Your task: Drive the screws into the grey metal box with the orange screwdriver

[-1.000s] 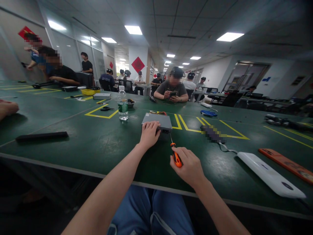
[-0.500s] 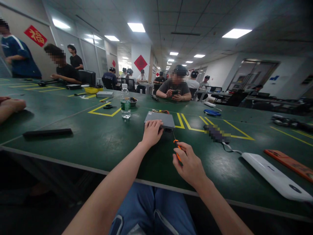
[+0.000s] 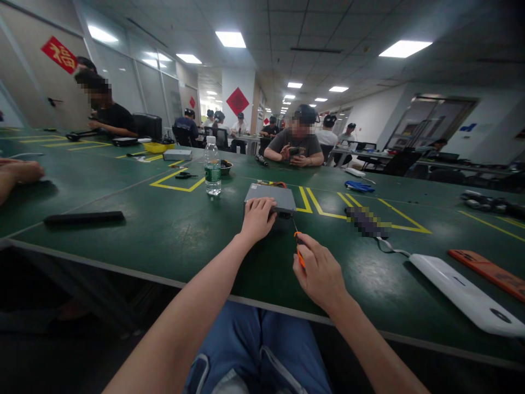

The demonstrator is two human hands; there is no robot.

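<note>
A grey metal power supply unit (image 3: 279, 195) lies on the green table, with coloured wires showing at its far side. My left hand (image 3: 259, 219) grips its near left corner, fingers over the top and thumb at the front face. In my right hand (image 3: 320, 269) is a screwdriver (image 3: 300, 253) with an orange and black handle, the fingers closed round it. Its thin shaft points up and away to the unit's near right corner. Whether the tip sits in a screw is too small to tell.
A water bottle (image 3: 212, 169) stands behind and left, beside a metal bowl (image 3: 225, 167). A black bar (image 3: 84, 218) lies at left. On the right are a white power bank (image 3: 463, 293) with a cable, an orange phone (image 3: 488, 271) and blue gloves (image 3: 359, 186). Another person's hand (image 3: 20, 171) rests far left.
My right-hand fingers have closed further round the screwdriver handle. The view has shifted slightly. At far left, the standing person in blue has moved mostly out of sight.
</note>
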